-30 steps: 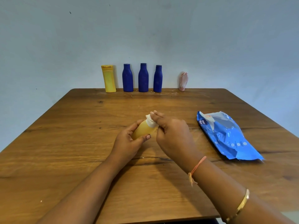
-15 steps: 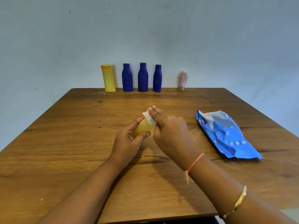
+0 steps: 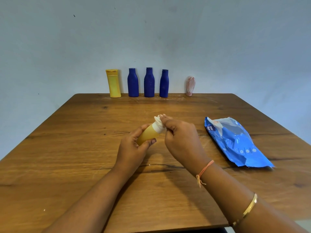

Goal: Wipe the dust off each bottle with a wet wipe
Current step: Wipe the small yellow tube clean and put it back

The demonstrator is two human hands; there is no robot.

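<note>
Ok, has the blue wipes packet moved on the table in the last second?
No. The blue wipes packet lies in the same spot on the table, and the dark grain line meets its right edge at the same place as before.

A plain pale blue-grey wall (image 3: 168,34) is seen behind, marked by a few small dark specks. A wooden table (image 3: 64,153) with dark grain lines and knots is set with its far edge at the wall. Soft, even light is cast; shadows are faint.
</note>
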